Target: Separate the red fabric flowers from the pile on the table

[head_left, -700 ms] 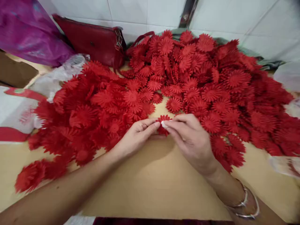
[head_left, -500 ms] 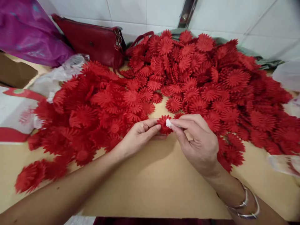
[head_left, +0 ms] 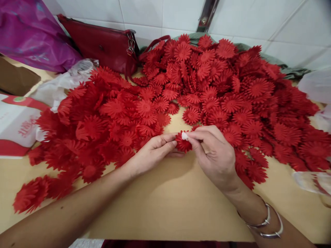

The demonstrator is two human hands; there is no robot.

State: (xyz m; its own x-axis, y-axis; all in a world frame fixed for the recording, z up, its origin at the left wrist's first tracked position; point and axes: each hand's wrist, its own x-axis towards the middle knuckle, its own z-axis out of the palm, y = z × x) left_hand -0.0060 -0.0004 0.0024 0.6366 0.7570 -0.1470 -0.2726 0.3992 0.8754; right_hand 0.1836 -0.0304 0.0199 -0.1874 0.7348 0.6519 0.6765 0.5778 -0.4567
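Observation:
My left hand [head_left: 157, 151] pinches a small red flower [head_left: 183, 144] by its left edge, between thumb and fingers. A small white piece [head_left: 184, 136] is between the thumb and forefinger of my right hand [head_left: 214, 155], touching the flower's upper middle. Red cut flowers lie in a left heap [head_left: 116, 106] and a larger right heap [head_left: 232, 100], just beyond both hands. Two silver bangles circle my right wrist.
A dark red purse [head_left: 100, 48] leans by the tiled wall [head_left: 144, 13], beside a purple bag [head_left: 38, 38]. A white and red packet [head_left: 20, 124] lies at the left. Clear plastic [head_left: 315, 86] is at the right. Everything rests on a tan table [head_left: 165, 213].
My right hand has shifted slightly left with the white piece. The flower in my left hand is tilted a little differently. The view has moved slightly.

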